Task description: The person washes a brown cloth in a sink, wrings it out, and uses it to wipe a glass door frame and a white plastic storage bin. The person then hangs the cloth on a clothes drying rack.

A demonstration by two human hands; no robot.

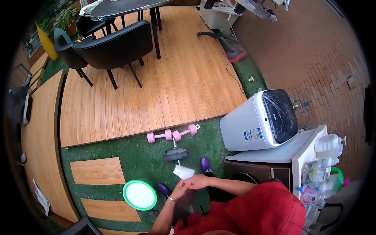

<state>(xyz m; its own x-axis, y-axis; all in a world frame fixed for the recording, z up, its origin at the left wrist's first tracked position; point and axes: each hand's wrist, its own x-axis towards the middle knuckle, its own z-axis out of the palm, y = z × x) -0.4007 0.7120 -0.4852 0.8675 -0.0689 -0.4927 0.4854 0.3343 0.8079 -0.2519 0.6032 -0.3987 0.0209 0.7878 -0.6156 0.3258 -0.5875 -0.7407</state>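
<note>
My left hand [179, 190], with a bracelet at its wrist, meets my right hand [197, 181] in front of my body. From their joined fingertips a small white sheet [184, 172] sticks out, paper or thin cloth. My right fingers cover its near edge, and which left fingers pinch it cannot be made out. Beyond the sheet, a metal bar with a dark grey bulk [176, 154] lies on the green turf. Two pink dumbbells [160, 136] rest against the deck edge. Left of my hands stands a green-rimmed round basin [139, 195], white inside.
A white Haier washing machine [249, 123] stands to the right, beside a cabinet [258, 167] and a shelf of plastic bottles [318, 182]. Ahead, a raised wooden deck [176, 88] carries black chairs [117, 44] and a table [123, 8]. My purple shoes [204, 164] are on the turf.
</note>
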